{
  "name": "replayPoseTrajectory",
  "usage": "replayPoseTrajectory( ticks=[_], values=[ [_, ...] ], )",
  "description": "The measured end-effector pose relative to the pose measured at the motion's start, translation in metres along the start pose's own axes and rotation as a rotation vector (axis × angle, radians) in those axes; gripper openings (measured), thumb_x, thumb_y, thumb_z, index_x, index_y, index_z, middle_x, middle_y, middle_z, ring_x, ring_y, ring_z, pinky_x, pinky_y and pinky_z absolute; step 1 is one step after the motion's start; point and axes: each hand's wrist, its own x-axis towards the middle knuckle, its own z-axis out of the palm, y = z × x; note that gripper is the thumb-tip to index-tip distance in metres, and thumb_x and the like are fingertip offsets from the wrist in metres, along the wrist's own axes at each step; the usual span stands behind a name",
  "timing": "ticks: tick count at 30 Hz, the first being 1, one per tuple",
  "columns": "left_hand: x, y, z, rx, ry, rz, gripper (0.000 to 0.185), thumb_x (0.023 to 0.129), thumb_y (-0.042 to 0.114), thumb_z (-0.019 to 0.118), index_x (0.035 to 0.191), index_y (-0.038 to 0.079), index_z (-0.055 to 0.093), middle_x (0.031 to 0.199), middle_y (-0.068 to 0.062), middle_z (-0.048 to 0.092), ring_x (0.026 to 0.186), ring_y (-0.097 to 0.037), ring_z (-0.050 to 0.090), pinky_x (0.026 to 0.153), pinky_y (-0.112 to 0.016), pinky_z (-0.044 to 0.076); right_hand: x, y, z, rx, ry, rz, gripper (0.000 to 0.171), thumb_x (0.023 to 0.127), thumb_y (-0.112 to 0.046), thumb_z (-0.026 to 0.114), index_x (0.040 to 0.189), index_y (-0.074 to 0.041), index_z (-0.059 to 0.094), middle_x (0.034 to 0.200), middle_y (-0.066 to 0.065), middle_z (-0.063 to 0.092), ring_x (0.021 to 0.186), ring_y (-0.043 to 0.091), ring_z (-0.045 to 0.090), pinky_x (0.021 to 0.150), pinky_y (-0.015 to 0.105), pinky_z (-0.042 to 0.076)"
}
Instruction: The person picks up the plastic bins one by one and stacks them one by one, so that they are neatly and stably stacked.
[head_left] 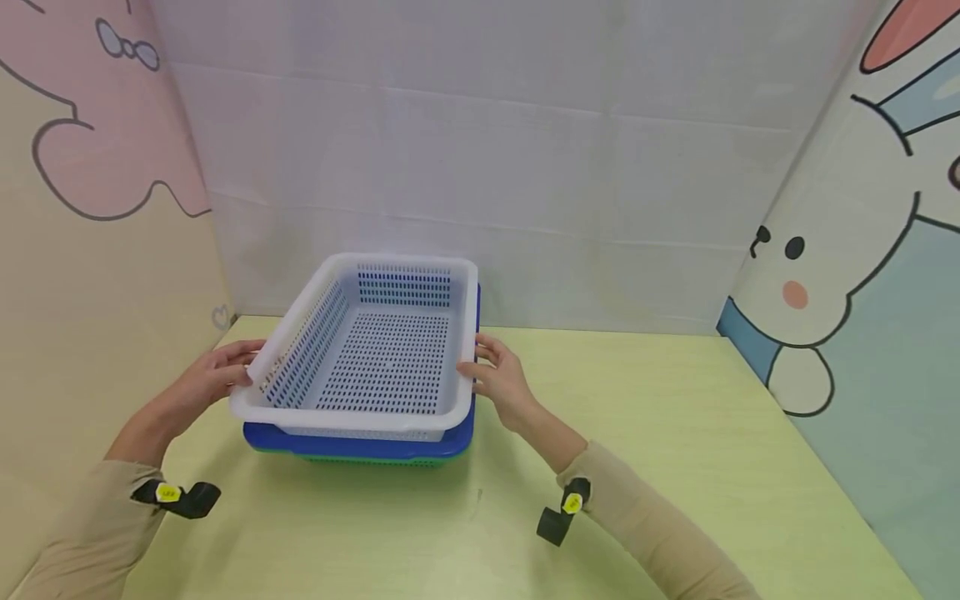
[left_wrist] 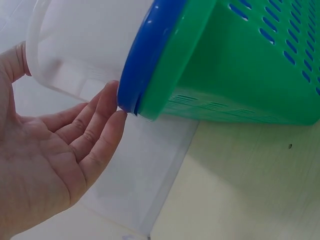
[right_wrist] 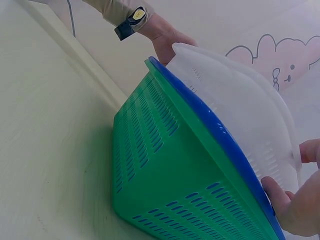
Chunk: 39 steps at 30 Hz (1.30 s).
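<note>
A white perforated plastic basket [head_left: 348, 419] sits partly inside a blue basket [head_left: 360, 446], its rim standing higher than the blue one. The blue basket is nested in a green basket [right_wrist: 160, 180] with slotted walls. My left hand [head_left: 206, 379] holds the white basket's left side, thumb at its rim; in the left wrist view the fingertips [left_wrist: 120, 112] reach the blue rim. On the opposite side, my right hand [head_left: 506, 383] grips the white rim between thumb and fingers. In the right wrist view one fingertip lies right by the blue rim.
The stack stands on a pale yellow-green table [head_left: 637, 433], near its back left corner. A white sheet wall [head_left: 525, 183] rises behind it. Cartoon-printed panels flank both sides. Each sleeve carries a black wrist camera [head_left: 558, 512].
</note>
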Motion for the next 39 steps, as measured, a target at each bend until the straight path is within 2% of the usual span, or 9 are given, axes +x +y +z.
replayPoseTrajectory(
  ticks=[2,5,9,17,23,26,31,34,39],
  values=[
    [-0.001,-0.002,0.0,0.024,0.009,0.005,0.056,0.088,0.011,0.043,0.137,-0.008,0.025,0.105,0.027,0.052,0.094,0.007,0.053,0.082,-0.024,0.046,-0.001,0.001,-0.002,-0.038,0.002,-0.01,0.051,0.084,-0.007,0.061,0.131,-0.005,0.044,0.126,0.014,0.051,0.105,0.026,0.057,0.087,0.039,0.05],
    [-0.004,-0.004,-0.001,0.076,0.041,0.008,0.051,0.09,0.018,0.046,0.136,-0.002,0.032,0.109,0.028,0.048,0.096,0.012,0.049,0.092,-0.047,0.039,-0.003,0.002,-0.007,-0.126,0.033,-0.014,0.049,0.082,-0.011,0.063,0.129,-0.005,0.048,0.125,0.013,0.053,0.105,0.025,0.055,0.091,0.04,0.047],
    [-0.007,-0.004,-0.002,0.114,0.067,-0.013,0.052,0.092,0.028,0.048,0.135,0.001,0.036,0.111,0.029,0.043,0.095,0.017,0.045,0.093,-0.063,0.029,-0.007,0.001,-0.013,-0.178,0.054,0.011,0.052,0.082,-0.016,0.063,0.129,-0.002,0.046,0.13,0.014,0.049,0.11,0.027,0.052,0.094,0.042,0.044],
    [0.004,-0.008,0.006,0.112,0.059,-0.035,0.057,0.092,0.032,0.05,0.137,0.0,0.035,0.125,0.004,0.046,0.094,0.014,0.047,0.093,-0.05,0.036,-0.004,0.018,-0.013,-0.112,0.03,0.029,0.054,0.082,-0.013,0.063,0.131,-0.002,0.043,0.129,0.016,0.047,0.107,0.027,0.055,0.088,0.04,0.049],
    [0.016,-0.011,0.012,0.11,0.068,-0.069,0.061,0.092,0.033,0.05,0.139,-0.001,0.031,0.13,-0.01,0.043,0.09,0.011,0.052,0.08,-0.018,0.045,-0.004,0.023,-0.009,-0.076,0.035,0.03,0.057,0.081,-0.007,0.061,0.134,-0.005,0.04,0.129,0.014,0.046,0.105,0.026,0.056,0.085,0.038,0.051],
    [0.02,-0.014,0.015,0.083,0.051,-0.071,0.061,0.093,0.03,0.049,0.139,-0.003,0.027,0.132,-0.018,0.041,0.089,0.008,0.054,0.08,-0.019,0.044,-0.004,0.025,-0.008,-0.068,0.027,0.036,0.056,0.082,-0.007,0.059,0.135,-0.007,0.04,0.128,0.013,0.047,0.102,0.025,0.056,0.084,0.037,0.051],
    [0.024,-0.02,0.02,0.029,0.077,-0.104,0.062,0.094,0.034,0.047,0.141,-0.001,0.026,0.113,0.007,0.052,0.088,0.006,0.054,0.081,-0.027,0.044,-0.004,0.026,-0.007,-0.056,0.029,0.032,0.057,0.082,-0.007,0.059,0.136,-0.006,0.039,0.127,0.016,0.047,0.096,0.022,0.058,0.078,0.034,0.053],
    [0.026,-0.023,0.022,-0.034,0.102,-0.128,0.065,0.094,0.036,0.046,0.142,-0.001,0.024,0.1,0.023,0.051,0.087,0.005,0.056,0.079,-0.025,0.045,-0.004,0.026,-0.006,-0.063,0.03,0.026,0.058,0.082,-0.006,0.058,0.136,-0.005,0.038,0.128,0.016,0.047,0.093,0.021,0.059,0.075,0.033,0.054],
    [0.028,-0.026,0.027,-0.096,0.128,-0.142,0.064,0.094,0.035,0.046,0.143,0.0,0.023,0.098,0.024,0.049,0.085,0.004,0.056,0.075,-0.019,0.048,-0.007,0.024,-0.007,-0.077,0.023,0.03,0.057,0.082,-0.006,0.057,0.136,-0.007,0.039,0.127,0.014,0.047,0.092,0.021,0.059,0.073,0.032,0.054]
  ],
)
